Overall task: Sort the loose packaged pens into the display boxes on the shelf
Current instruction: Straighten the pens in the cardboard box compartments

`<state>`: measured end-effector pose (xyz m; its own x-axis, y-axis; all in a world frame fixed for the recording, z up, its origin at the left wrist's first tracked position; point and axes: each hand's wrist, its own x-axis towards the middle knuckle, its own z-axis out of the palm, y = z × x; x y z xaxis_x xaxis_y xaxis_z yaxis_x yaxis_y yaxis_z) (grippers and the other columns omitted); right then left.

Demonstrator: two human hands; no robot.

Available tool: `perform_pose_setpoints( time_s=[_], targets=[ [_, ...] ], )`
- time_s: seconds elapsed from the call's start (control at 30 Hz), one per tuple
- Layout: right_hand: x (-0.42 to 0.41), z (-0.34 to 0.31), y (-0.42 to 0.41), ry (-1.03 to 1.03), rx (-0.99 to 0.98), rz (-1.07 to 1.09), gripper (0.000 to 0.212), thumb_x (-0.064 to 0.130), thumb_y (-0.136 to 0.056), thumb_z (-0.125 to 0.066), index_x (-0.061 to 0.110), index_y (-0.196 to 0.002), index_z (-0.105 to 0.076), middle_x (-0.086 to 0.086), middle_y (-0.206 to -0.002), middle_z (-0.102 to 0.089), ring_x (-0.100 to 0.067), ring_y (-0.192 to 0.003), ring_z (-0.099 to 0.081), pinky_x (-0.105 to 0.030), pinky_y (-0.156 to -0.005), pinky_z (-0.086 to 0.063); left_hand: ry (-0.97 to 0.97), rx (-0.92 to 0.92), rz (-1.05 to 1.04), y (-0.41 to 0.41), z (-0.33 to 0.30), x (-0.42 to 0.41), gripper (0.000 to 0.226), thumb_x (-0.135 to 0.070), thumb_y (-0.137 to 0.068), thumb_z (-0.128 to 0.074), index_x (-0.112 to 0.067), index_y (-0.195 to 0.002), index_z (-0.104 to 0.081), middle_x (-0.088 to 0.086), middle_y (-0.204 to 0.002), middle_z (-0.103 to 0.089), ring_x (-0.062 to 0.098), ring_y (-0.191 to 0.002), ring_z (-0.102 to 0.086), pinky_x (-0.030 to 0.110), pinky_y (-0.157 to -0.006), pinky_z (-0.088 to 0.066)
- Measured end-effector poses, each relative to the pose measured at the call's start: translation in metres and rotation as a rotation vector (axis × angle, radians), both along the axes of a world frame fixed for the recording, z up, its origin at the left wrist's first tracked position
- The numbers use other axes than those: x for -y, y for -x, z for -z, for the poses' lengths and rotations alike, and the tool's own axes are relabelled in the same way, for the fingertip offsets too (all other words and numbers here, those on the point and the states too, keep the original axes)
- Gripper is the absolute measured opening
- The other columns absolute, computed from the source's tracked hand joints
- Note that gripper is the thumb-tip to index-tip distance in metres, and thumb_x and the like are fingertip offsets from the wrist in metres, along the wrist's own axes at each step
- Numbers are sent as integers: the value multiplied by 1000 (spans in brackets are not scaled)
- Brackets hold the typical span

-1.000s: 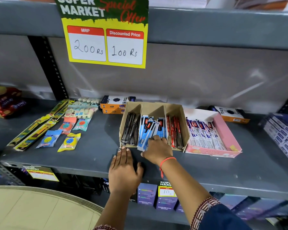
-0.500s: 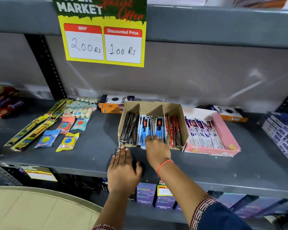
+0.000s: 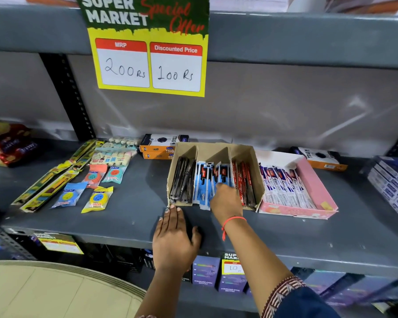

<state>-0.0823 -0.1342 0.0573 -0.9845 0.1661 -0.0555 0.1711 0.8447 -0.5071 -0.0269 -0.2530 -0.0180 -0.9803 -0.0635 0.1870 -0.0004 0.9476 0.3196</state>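
A brown cardboard display box [image 3: 251,157] with three compartments stands on the grey shelf [image 3: 129,216]. It holds black packaged pens [image 3: 183,177] on the left, blue packaged pens [image 3: 202,182] in the middle and red packaged pens [image 3: 245,182] on the right. My right hand [image 3: 225,200] reaches into the middle compartment, its fingers tucked among the blue pens. My left hand [image 3: 172,239] lies flat on the shelf, fingertips touching the box's front left corner. To the right, a pink display box [image 3: 313,180] holds white-and-blue packaged pens [image 3: 283,187].
Small round packets [image 3: 97,198] and long yellow packs [image 3: 48,184] lie on the shelf at left. Orange-and-black boxes [image 3: 159,145] sit behind the cardboard box, another [image 3: 319,157] behind the pink one. Blue boxes [image 3: 393,184] fill the right edge. A price sign [image 3: 147,47] hangs above.
The splayed blue pens have been straightened into the middle compartment, and my right hand has pushed further into the box. My left hand has stayed flat on the shelf.
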Motion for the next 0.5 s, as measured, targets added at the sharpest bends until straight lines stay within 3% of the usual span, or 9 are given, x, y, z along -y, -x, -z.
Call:
perform_pose_setpoints(
  time_s=[0.1, 0.2, 0.27, 0.37, 0.43, 0.5],
  targets=[
    [-1, 0, -1, -66, 48, -43, 35, -7, -88, -38, -3, -117, -56, -24, -124, -57, -37, -107, -62, -38, -87, -52, 1, -5, 2, 0, 0, 0, 67, -43, -76, -36, 6, -114, -60, 25, -116, -62, 37, -106, -60, 48, -91, -45],
    [2, -5, -6, -197, 100, -96, 42, -1, -92, -38, 2, -133, -45, -21, -156, -17, -37, -116, -59, -38, -89, -50, 6, -3, 2, 0, 0, 0, 67, -43, -76, -36, 7, -114, -60, 25, -116, -62, 36, -106, -60, 48, -91, -45],
    [6, -5, -11, -238, 122, -112, 46, 1, -92, -38, 4, -138, -38, -16, -160, 1, -35, -116, -59, -36, -84, -49, -3, -2, 6, 0, 0, 0, 67, -43, -76, -36, 7, -114, -59, 26, -116, -61, 36, -106, -60, 48, -91, -45],
    [13, 3, -19, -292, 38, -121, 43, 10, -94, -41, 4, -137, -39, -14, -159, -8, -35, -117, -56, -36, -83, -49, -17, -5, 8, -1, 0, 0, 67, -42, -76, -36, 8, -113, -59, 27, -115, -62, 37, -105, -60, 48, -90, -46],
    [18, 13, -22, -329, -41, -172, 46, 19, -97, -38, 4, -141, -34, -15, -158, -14, -38, -131, -39, -42, -97, -45, -26, -5, 9, -1, -2, 0, 66, -41, -76, -36, 9, -113, -59, 27, -114, -62, 38, -105, -60, 48, -90, -46],
    [21, 22, -22, -348, -20, -258, 53, 26, -100, -34, 5, -147, -24, -17, -159, -10, -38, -143, -19, -45, -111, -31, -29, -4, 9, -2, -3, 0, 65, -40, -76, -36, 9, -113, -59, 27, -114, -62, 37, -105, -60, 48, -90, -46]
  ],
)
